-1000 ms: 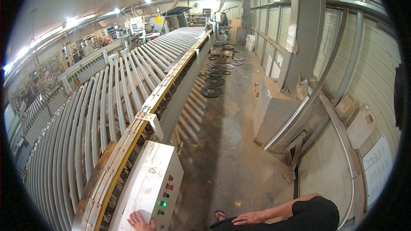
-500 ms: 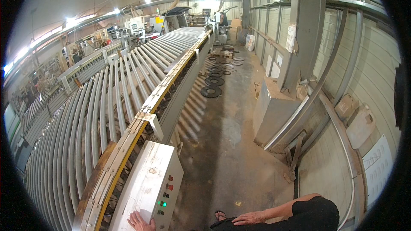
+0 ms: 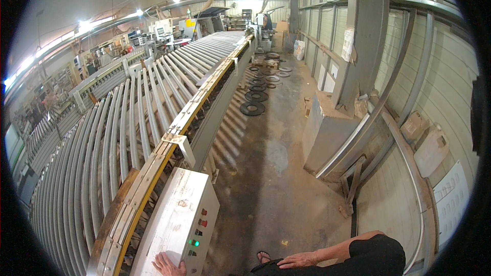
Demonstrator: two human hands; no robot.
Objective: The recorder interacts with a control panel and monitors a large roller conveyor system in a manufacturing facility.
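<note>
My left hand [image 3: 169,265] lies on the near end of a white metal control box [image 3: 176,199], its fingers spread over the top face. A green lit button [image 3: 194,243] glows on the box's right side, with red and black knobs beside it. My right hand [image 3: 298,260] rests flat on my dark-clothed leg, fingers stretched out, holding nothing. Alongside the box runs a long roller conveyor [image 3: 123,122] of bare grey rollers, edged by a yellow-trimmed rail [image 3: 153,174].
Several black rings [image 3: 252,108] lie on the concrete floor [image 3: 276,174] beside the conveyor. At right stand a grey column [image 3: 365,36] on a block base [image 3: 325,133] and a panelled wall. Two plastic jugs [image 3: 431,151] sit on a wall ledge. Machines fill the far left.
</note>
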